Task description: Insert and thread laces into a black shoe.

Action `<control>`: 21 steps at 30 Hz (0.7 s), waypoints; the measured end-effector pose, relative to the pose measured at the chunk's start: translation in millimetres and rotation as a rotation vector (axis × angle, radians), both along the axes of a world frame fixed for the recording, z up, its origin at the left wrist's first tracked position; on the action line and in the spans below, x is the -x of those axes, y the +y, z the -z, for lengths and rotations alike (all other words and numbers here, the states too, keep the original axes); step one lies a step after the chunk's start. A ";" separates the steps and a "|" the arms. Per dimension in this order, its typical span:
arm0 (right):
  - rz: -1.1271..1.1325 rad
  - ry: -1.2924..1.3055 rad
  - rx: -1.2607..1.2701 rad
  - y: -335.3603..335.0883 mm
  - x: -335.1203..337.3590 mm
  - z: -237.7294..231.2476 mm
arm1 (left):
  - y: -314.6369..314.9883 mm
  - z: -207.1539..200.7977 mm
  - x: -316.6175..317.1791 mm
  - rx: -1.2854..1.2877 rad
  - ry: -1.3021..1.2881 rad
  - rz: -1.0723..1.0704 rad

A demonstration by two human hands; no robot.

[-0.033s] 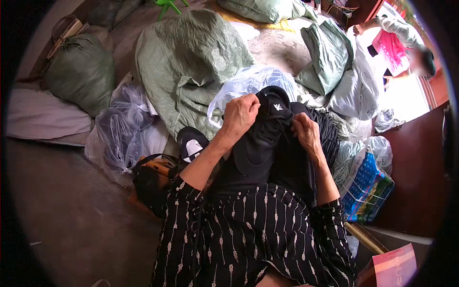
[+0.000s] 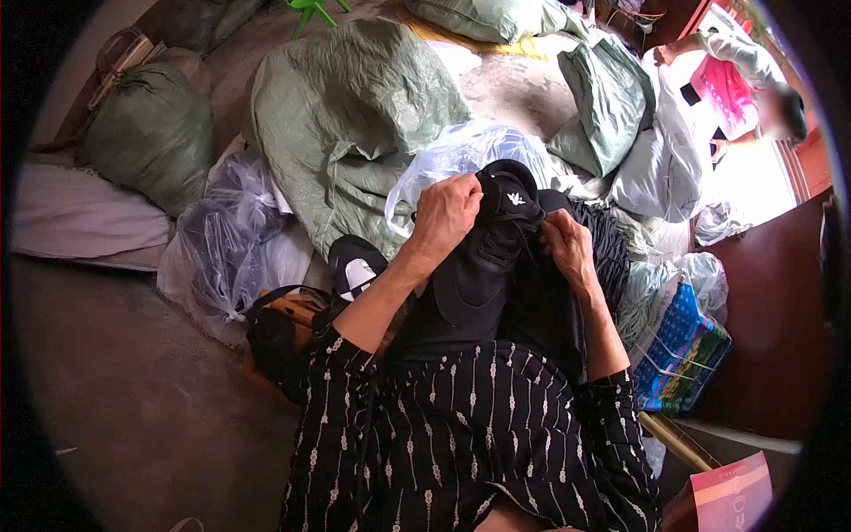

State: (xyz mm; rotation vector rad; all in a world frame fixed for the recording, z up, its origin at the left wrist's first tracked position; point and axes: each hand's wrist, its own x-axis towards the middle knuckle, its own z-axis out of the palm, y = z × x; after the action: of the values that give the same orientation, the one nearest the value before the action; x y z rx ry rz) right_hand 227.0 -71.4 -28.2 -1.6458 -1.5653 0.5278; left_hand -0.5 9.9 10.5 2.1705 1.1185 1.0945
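A black shoe rests on my lap with its toe toward me, and its tongue bears a small white emblem. A black shoelace crosses its front. My left hand is closed in a pinch at the left edge of the shoe's opening. On the other side my right hand pinches beside the eyelets, with dark lace at its fingertips. Black on black hides exactly what lies between the fingers. Beyond my left forearm sits another black shoe with a white patch.
Black laces hang in a bundle by my right knee. Pale laces lie near a tied blue patterned bundle. Green sacks and a clear plastic bag stand ahead and left. Another person is at the far right.
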 end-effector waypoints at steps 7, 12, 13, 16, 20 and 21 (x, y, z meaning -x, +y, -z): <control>-0.004 -0.026 -0.043 0.9 -1.7 6.2 | 3.0 -1.8 -3.4 -0.035 0.043 0.070; 0.000 0.021 -0.025 1.0 -0.6 5.3 | 5.7 -4.3 -11.6 -0.103 0.096 0.024; 0.001 0.004 -0.044 0.8 -0.6 5.6 | 6.5 -4.9 -13.2 -0.211 0.154 0.048; 0.013 -0.057 -0.105 1.0 -1.1 6.7 | 9.3 -5.8 -10.3 -0.252 0.199 0.073; -0.014 -0.037 -0.062 0.5 -0.7 5.7 | 12.1 -7.4 -4.5 -0.206 0.209 0.155; -0.021 -0.049 -0.079 0.4 -0.4 5.1 | 12.8 -8.2 -4.0 -0.195 0.216 0.144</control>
State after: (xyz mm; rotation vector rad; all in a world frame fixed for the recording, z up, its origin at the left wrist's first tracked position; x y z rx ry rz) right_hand 227.3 -71.0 -33.2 -1.5949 -1.6196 0.4337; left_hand 3.6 22.7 18.7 2.5283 0.9590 0.9576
